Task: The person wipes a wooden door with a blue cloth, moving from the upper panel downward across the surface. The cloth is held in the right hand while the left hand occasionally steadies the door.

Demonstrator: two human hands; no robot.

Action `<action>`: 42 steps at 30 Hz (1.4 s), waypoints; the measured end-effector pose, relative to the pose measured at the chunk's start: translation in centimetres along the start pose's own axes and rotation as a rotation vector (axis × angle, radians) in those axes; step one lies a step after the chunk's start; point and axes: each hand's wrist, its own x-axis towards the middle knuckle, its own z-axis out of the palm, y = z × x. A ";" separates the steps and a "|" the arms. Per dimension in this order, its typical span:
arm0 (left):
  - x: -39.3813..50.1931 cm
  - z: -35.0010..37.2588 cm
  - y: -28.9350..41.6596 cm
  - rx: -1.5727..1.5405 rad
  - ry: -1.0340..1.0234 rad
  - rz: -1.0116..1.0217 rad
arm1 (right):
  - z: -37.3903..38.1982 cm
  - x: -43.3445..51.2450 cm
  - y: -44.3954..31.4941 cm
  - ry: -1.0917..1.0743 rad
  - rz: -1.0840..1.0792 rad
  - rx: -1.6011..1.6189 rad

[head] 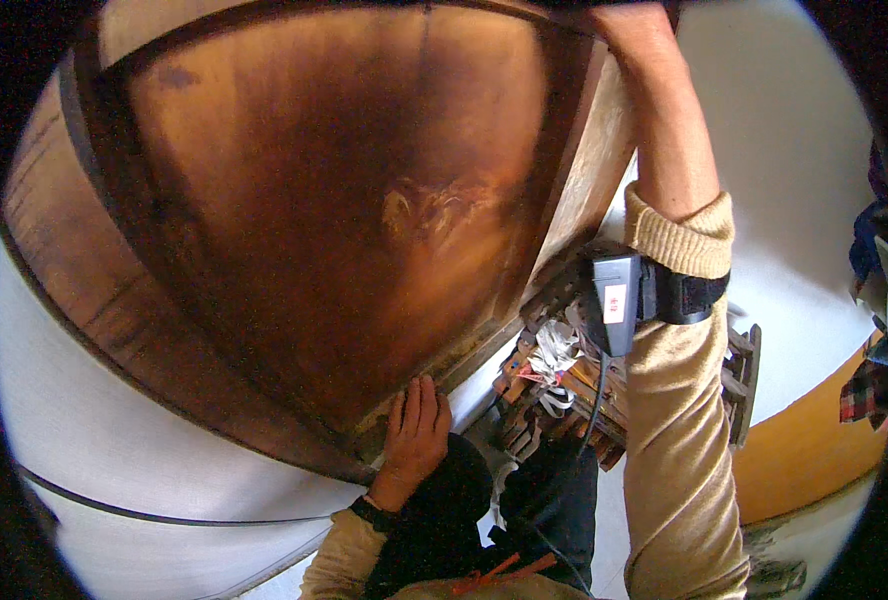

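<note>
A large brown wooden panel with a darker frame fills the view before me. Its grain swirls around a knot right of the middle. My left hand has its fingers close together over the lower edge of the panel; the thumb is hidden. My right arm reaches up along the panel's right side. Only the wrist end of my right hand shows beside the upper right edge, so its fingers cannot be made out. A black device with a label and a cable is strapped to my right forearm.
Below the panel's right side is a wooden rack with wood pieces and a crumpled white plastic bag. A white wall with an orange lower band stands at right. Plaid cloth shows at the far right rim.
</note>
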 end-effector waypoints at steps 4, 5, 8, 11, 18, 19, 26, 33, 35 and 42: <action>0.4 0.3 -0.1 -0.011 -0.007 -0.007 | 0.8 -0.6 0.3 -0.010 0.019 -0.023; 0.5 0.3 -0.1 -0.013 -0.004 -0.011 | 0.8 -0.9 0.3 -0.010 -0.012 -0.043; 0.9 0.1 0.0 -0.019 0.020 -0.017 | 0.2 -1.5 0.4 -0.077 0.011 -0.039; 1.0 -0.1 0.3 -0.002 0.020 -0.034 | -0.7 -1.9 0.2 -0.112 0.015 -0.046; -0.2 0.4 1.7 -0.072 0.003 -0.034 | -1.8 -1.2 0.6 -0.137 -0.058 -0.198; -0.3 0.6 1.8 -0.072 0.012 -0.038 | -2.0 -0.9 0.7 -0.155 -0.044 -0.215; -0.7 0.1 1.9 -0.080 -0.004 -0.047 | -2.0 0.3 0.6 -0.088 -0.011 -0.257; -0.2 -0.5 1.6 -0.021 -0.009 -0.010 | -2.0 -0.7 0.7 -0.059 -0.016 -0.192; 0.0 -0.6 1.4 -0.027 -0.011 -0.009 | -2.2 -1.5 0.6 -0.043 -0.048 -0.114; 0.9 -1.3 1.2 0.008 -0.067 0.014 | -2.1 -5.8 1.2 0.284 0.303 0.580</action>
